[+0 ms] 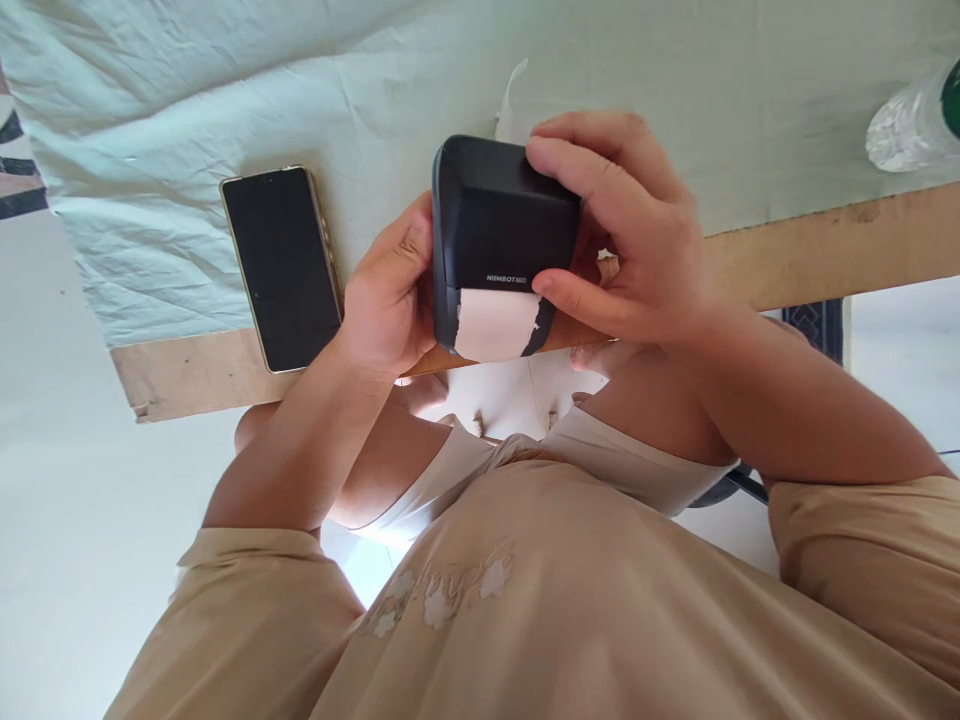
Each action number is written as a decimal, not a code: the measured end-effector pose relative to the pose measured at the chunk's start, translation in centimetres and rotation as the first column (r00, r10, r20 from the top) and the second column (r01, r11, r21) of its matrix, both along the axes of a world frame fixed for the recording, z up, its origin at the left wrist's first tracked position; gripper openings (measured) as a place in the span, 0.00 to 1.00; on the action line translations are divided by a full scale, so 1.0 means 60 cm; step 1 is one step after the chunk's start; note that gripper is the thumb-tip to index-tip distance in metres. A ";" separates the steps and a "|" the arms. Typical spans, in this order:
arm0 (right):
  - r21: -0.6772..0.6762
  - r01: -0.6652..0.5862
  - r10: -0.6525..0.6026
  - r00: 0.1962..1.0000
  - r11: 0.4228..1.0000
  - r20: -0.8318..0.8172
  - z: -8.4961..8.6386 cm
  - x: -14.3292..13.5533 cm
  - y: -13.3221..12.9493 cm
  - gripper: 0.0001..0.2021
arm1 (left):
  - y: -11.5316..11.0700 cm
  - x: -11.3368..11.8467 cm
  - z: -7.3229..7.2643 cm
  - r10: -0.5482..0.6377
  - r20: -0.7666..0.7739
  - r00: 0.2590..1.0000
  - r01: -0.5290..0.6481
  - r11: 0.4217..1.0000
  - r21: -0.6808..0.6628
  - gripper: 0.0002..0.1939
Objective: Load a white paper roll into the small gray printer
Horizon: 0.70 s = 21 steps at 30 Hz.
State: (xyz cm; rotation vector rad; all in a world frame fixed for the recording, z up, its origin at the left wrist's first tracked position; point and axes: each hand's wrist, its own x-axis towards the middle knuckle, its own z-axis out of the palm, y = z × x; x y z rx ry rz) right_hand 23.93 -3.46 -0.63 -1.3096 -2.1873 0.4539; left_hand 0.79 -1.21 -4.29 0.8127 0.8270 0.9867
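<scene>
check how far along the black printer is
Looks done: the printer seems closed, with paper sticking out at the front. In hand: the left hand holds its side, while the right hand grips its other side. Left, probably: tidying the paper, whose edge is ragged, and setting the printer down, as it's held up in both hands.

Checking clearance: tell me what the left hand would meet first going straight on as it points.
The left hand would meet the black device it already touches; depth behind it is unclear.
</scene>
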 end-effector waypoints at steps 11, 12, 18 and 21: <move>0.073 0.071 -0.064 0.993 0.995 -0.102 0.022 0.005 -0.009 0.30 | 0.004 0.004 0.017 -0.106 0.117 0.988 0.105 0.994 0.011 0.18; 0.110 0.126 -0.110 0.984 0.986 -0.142 0.025 0.005 -0.011 0.26 | 0.004 0.003 0.016 -0.132 0.135 0.982 0.129 0.991 0.027 0.17; 0.049 0.410 -0.375 0.870 0.911 -0.320 0.054 0.001 -0.020 0.09 | -0.006 0.005 0.019 -0.180 0.045 0.983 0.175 0.980 0.089 0.19; -0.025 0.416 -0.409 0.877 0.909 -0.253 0.062 0.001 -0.021 0.12 | -0.008 0.009 0.018 -0.152 -0.006 0.988 0.151 0.978 0.142 0.19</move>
